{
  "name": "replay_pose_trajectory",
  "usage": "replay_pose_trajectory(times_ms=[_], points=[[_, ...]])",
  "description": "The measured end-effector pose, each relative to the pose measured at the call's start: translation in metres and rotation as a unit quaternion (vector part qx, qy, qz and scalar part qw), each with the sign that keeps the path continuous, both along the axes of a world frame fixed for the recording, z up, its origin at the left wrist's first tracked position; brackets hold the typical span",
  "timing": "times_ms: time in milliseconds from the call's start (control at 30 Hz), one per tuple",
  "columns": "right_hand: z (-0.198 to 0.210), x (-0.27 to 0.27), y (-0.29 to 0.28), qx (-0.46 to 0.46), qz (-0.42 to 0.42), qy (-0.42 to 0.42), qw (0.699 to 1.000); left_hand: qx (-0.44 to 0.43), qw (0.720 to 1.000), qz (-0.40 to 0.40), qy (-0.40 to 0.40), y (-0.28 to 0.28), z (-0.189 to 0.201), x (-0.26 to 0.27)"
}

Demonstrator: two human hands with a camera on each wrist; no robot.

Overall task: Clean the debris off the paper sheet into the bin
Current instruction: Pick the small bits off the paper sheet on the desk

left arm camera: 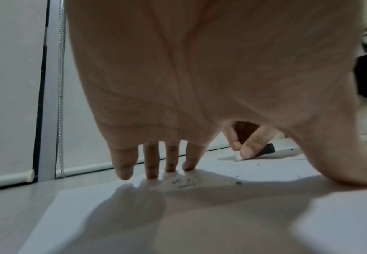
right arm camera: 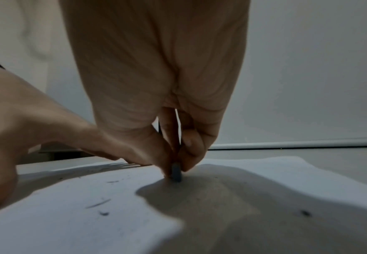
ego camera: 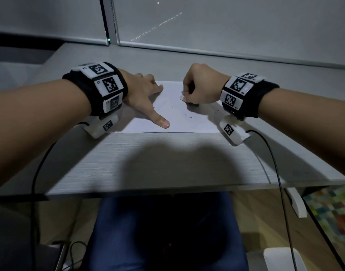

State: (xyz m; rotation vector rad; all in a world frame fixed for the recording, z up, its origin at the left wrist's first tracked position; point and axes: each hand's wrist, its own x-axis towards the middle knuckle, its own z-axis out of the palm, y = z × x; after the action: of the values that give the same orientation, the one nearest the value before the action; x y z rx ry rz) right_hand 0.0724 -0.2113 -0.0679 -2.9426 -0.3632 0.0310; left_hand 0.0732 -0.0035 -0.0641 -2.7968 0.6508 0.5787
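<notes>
The paper sheet (ego camera: 173, 114) lies flat on the grey desk (ego camera: 167, 159). The left hand (ego camera: 146, 94) is spread, its straight fingers (left arm camera: 151, 165) and thumb pressing the sheet down and gripping nothing. The right hand (ego camera: 199, 85) pinches a small eraser (left arm camera: 238, 156), white at one end and dark at the other, with one end set on the paper. The debris (left arm camera: 184, 183), short dark shavings and specks, lies scattered across the sheet, thickest just beside the left fingertips.

Risks, as judged: rubbing with the eraser probably adds crumbs; a brisk stroke could scatter specks over the sheet's edge onto the desk; the far right corner of the sheet already rises in a wave in the right wrist view, so it may buckle or crease if the left hand's pressure eases.

Not shown: the bin cannot be identified with certainty; a white object (ego camera: 281, 259) at the lower right, cut off by the frame, may be it. The right palm hides most of the eraser from the head view, and dim light blurs the finest specks.
</notes>
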Motion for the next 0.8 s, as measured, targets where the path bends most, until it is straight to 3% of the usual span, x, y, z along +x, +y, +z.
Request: replay_pose_trajectory(times_ms=[267,500,667,800], points=[[-0.005,-0.003,0.031,0.013,0.086,-0.005,0.996,0.015,0.999,0.010,0.030,-0.010,0.002,-0.001],[0.006,0.004,-0.008,-0.006,0.015,-0.008,1.000,0.007,0.999,0.032,0.035,-0.010,0.007,-0.003],[0.045,-0.008,-0.076,0.106,-0.086,-0.055,0.989,0.003,0.999,0.020,0.037,0.000,0.008,-0.003],[0.045,-0.032,-0.151,0.188,-0.226,0.009,0.956,0.012,0.999,0.010,0.047,0.004,0.009,-0.012]])
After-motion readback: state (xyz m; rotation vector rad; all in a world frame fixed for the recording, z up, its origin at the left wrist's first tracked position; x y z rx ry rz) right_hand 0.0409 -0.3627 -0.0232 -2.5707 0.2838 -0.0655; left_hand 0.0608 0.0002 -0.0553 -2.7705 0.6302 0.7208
